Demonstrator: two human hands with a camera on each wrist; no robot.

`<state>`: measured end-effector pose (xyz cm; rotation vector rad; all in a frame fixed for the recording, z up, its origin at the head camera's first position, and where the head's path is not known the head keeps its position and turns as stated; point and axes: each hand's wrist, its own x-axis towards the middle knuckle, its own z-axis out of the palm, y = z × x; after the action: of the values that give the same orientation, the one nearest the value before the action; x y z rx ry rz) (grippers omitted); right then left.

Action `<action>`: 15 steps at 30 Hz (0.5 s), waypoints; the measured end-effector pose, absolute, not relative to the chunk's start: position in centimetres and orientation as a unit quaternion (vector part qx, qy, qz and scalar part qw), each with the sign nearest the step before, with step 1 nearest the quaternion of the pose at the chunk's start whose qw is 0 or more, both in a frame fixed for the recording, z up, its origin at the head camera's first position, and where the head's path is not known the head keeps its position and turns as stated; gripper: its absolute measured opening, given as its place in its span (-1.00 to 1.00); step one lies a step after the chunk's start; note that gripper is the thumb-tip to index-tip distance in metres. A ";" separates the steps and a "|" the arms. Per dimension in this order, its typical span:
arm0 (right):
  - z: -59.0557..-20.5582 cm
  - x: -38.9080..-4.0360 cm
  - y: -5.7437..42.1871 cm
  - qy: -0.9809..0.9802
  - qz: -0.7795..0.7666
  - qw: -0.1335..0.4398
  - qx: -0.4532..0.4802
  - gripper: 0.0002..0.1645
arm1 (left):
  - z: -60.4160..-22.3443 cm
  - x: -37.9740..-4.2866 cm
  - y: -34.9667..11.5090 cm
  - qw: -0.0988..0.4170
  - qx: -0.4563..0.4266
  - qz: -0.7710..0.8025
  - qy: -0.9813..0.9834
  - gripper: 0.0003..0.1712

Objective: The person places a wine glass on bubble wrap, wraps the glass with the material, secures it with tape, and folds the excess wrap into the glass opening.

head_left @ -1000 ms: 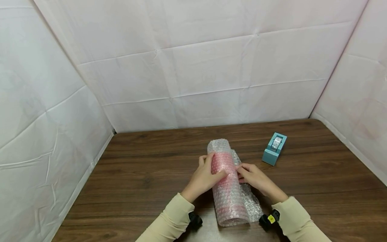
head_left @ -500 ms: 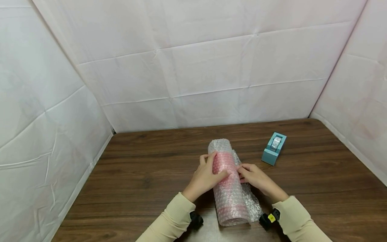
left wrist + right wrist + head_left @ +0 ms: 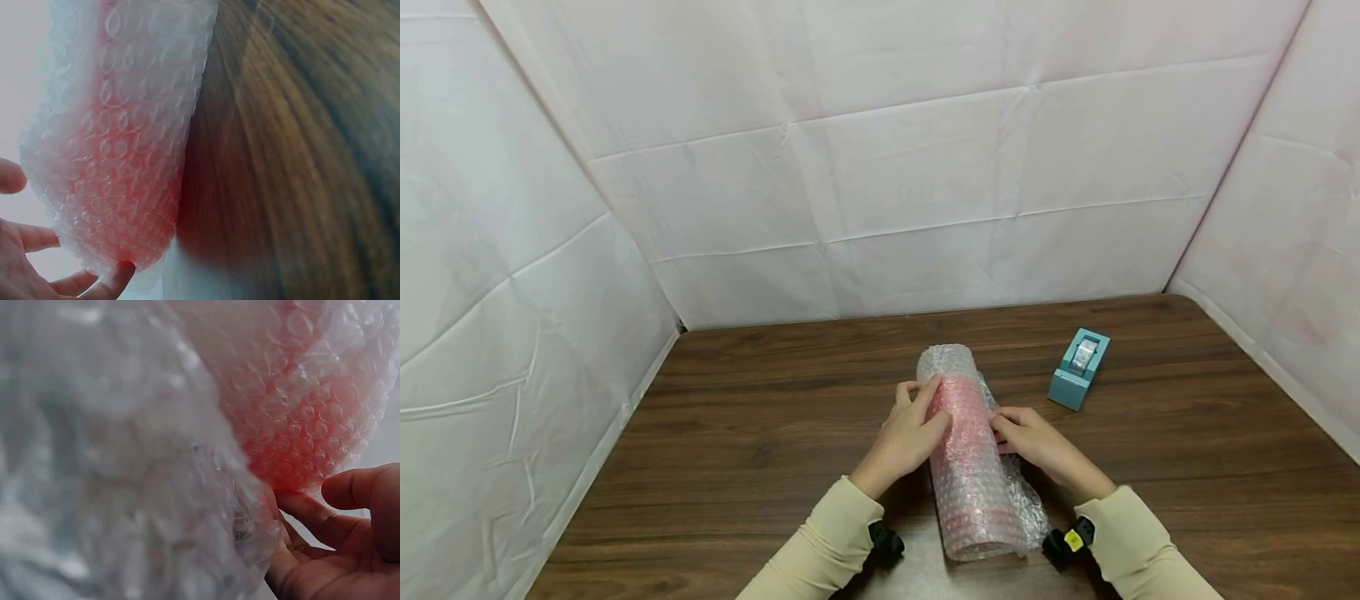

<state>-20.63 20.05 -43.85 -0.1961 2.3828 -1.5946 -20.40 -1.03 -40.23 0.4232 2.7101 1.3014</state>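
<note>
A tube-shaped roll of bubble wrap (image 3: 966,483) lies lengthwise on the table, with pink-red showing through its layers. My left hand (image 3: 898,437) grips its left side near the middle, the thumb over the top. In the left wrist view, the fingers (image 3: 115,281) press against the far part of the wrapped roll (image 3: 131,162). At the roll's right side, my right hand (image 3: 1033,446) holds the wrap with bent fingers and thumb. A loose, crinkled flap (image 3: 1030,508) sticks out to the right below that hand. In the right wrist view, the flap partly hides the fingertips.
A teal tape dispenser (image 3: 1078,367) with a clear tape roll stands beyond my right hand. The dark wooden table (image 3: 760,450) has rounded back corners, and white sheets (image 3: 917,183) enclose it behind and at both sides.
The roll has shifted and turned slightly right, so less of the flap shows. My left thumb has drawn back left across its top. The right hand has barely moved.
</note>
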 end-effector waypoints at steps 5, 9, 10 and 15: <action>-43.8 -20.6 20.0 0.830 -0.538 0.132 -0.063 -0.55 | -40.2 -20.4 -1.0 0.052 0.141 0.433 0.889 -0.26; -43.7 -20.6 20.0 0.835 -0.530 0.131 -0.066 -0.55 | -40.1 -20.4 -1.2 0.052 0.151 0.430 0.889 -0.24; -43.7 -20.6 20.1 0.836 -0.529 0.130 -0.067 -0.55 | -40.1 -20.4 -1.2 0.053 0.152 0.430 0.888 -0.24; -43.8 -20.6 20.2 0.839 -0.524 0.127 -0.075 -0.56 | -40.1 -20.4 -1.2 0.051 0.155 0.428 0.889 -0.21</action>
<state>-20.62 20.16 -43.81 -0.2197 2.4414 -1.5242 -20.40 -1.20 -40.12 0.4715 2.7048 1.3028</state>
